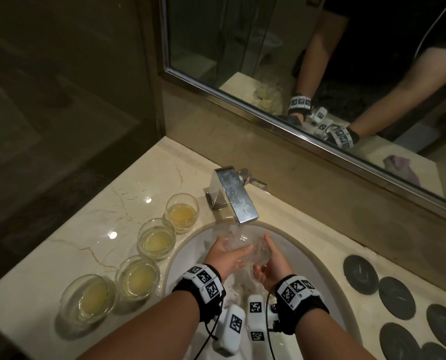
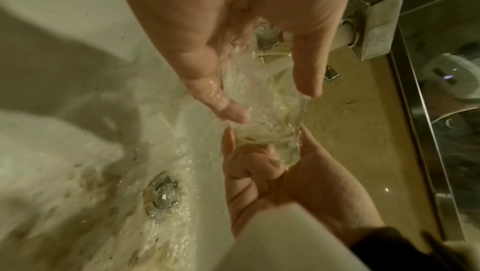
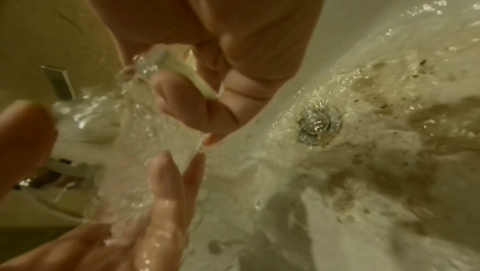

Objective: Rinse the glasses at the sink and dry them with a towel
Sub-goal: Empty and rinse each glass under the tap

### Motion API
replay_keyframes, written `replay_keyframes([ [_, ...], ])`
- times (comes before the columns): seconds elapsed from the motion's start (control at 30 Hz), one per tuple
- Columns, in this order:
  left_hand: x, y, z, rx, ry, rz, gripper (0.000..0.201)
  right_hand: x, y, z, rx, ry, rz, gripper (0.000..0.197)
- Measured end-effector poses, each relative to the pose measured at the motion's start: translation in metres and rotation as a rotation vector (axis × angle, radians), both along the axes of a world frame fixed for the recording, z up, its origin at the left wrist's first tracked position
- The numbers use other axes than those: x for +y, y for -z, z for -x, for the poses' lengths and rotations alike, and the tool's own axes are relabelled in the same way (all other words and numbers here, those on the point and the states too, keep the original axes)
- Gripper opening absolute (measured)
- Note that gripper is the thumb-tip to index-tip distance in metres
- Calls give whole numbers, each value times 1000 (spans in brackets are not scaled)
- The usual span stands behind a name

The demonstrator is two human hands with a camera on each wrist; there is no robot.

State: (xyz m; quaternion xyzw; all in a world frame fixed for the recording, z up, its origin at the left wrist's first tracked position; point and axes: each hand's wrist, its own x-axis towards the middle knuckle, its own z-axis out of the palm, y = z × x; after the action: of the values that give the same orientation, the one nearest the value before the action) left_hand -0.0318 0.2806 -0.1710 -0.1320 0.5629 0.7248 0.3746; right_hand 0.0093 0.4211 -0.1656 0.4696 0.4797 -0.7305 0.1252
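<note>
A clear glass (image 1: 253, 252) is held in the stream under the faucet (image 1: 236, 201), over the white sink (image 1: 318, 266). My left hand (image 1: 236, 252) grips it from the left, thumb and fingers on either side of the glass (image 2: 262, 129). From the right, my right hand (image 1: 267, 253) cups it with curled fingers (image 3: 192, 109) under its base. Water splashes over the glass (image 3: 116, 111) and both hands. A purple towel (image 1: 401, 167) shows only in the mirror.
Several glasses holding yellow liquid stand in a row on the marble counter, from the one nearest the faucet (image 1: 182, 213) to the closest one (image 1: 89, 298). Several dark round coasters (image 1: 361, 274) lie right of the sink. The drain (image 2: 162, 195) has water and brown specks around it.
</note>
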Motion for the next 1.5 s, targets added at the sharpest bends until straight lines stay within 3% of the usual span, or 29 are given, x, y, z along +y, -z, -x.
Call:
replay_keyframes([
  [0.07,0,-2,-1,-1,-2,19,101,1,-1,-4,17,-11,-19,76],
  [0.13,-1,-5,-2,-22,27,51,94,-3,-9,-7,36,12,-89,63],
  [0.23,-1,-5,-7,-89,95,104,86,0,-20,-14,79,-3,-427,43],
  [0.33,0,-6,-15,-131,200,123,72,9,-34,-23,136,-137,-763,50],
  [0.47,6,-13,-29,-129,293,58,51,16,-65,-35,308,-353,-1064,54],
  [0.53,12,-18,-35,-114,333,39,50,18,-82,-39,389,-434,-1176,56],
  [0.63,20,-29,-42,-99,368,14,32,20,-106,-45,459,-526,-1266,60],
  [0.87,28,-54,-53,-99,352,-93,46,12,-148,-61,486,-665,-1473,62],
  [0.97,22,-61,-56,-73,340,-137,46,8,-149,-68,524,-615,-1447,59],
  [1.07,11,-68,-59,-26,270,-205,54,3,-143,-81,516,-492,-1216,52],
  [1.13,5,-75,-58,26,229,-244,68,3,-133,-89,488,-361,-940,42],
  [1.2,-3,-80,-59,102,228,-229,74,-6,-121,-98,510,-141,-540,34],
  [1.3,-13,-86,-60,196,191,-157,70,-22,-101,-109,493,-20,-168,40],
  [1.4,-21,-91,-58,352,225,-44,73,-30,-94,-111,455,-141,-153,40],
  [1.5,-28,-97,-58,504,290,113,84,-27,-96,-112,428,-433,-507,56],
])
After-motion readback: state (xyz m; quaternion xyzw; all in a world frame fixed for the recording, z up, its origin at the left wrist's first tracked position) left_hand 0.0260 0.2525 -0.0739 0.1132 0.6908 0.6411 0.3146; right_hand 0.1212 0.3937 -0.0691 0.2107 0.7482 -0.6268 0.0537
